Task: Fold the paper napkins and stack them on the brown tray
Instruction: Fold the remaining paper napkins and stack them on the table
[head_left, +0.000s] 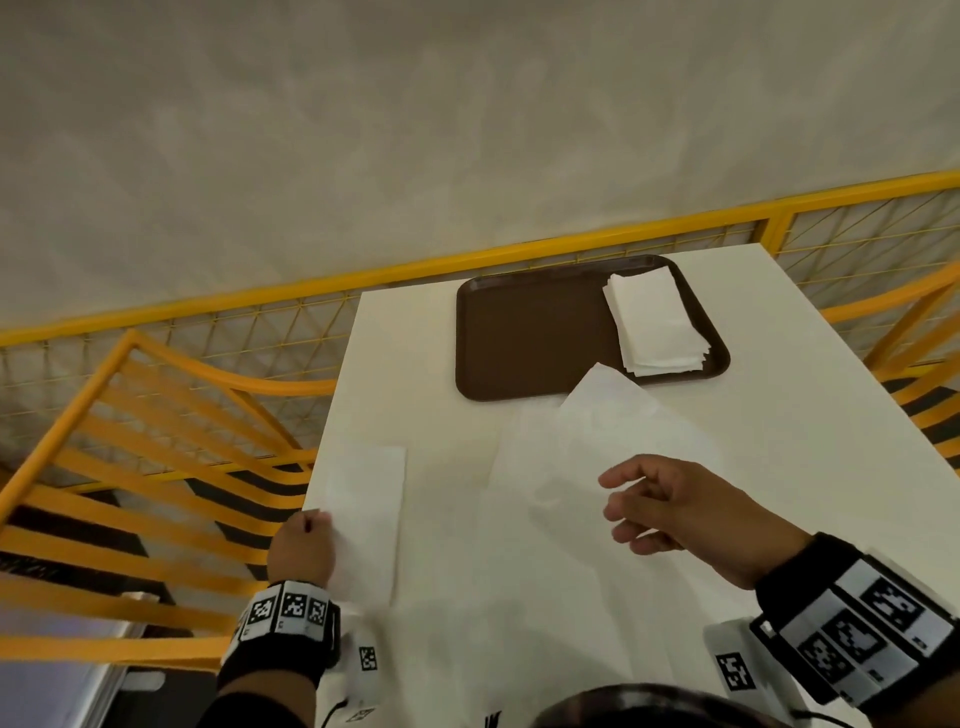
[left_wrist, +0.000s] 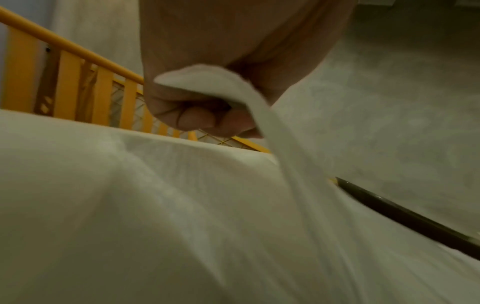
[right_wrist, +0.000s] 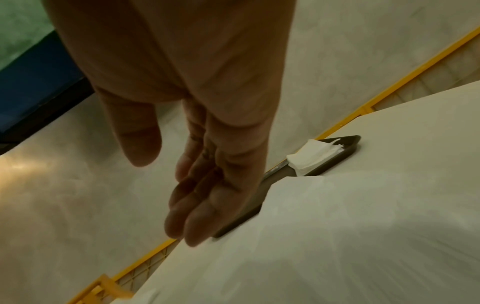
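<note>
A brown tray (head_left: 530, 332) lies at the far side of the white table (head_left: 447, 597), with a stack of folded napkins (head_left: 654, 322) on its right half. An unfolded white napkin (head_left: 571, 457) is spread in front of the tray, its far corner lifted over the tray's rim. My right hand (head_left: 618, 506) hovers above it with relaxed fingers, holding nothing. A long folded napkin (head_left: 369, 509) lies at the table's left edge. My left hand (head_left: 304, 543) is a fist there, gripping its edge (left_wrist: 259, 107). In the right wrist view my right hand (right_wrist: 197, 205) is near the stack (right_wrist: 311, 154).
A yellow mesh railing (head_left: 519, 254) runs behind the table. Yellow slatted chairs stand at the left (head_left: 156, 467) and right (head_left: 914, 332). The table's left edge lies right beside my left hand. The tray's left half is bare.
</note>
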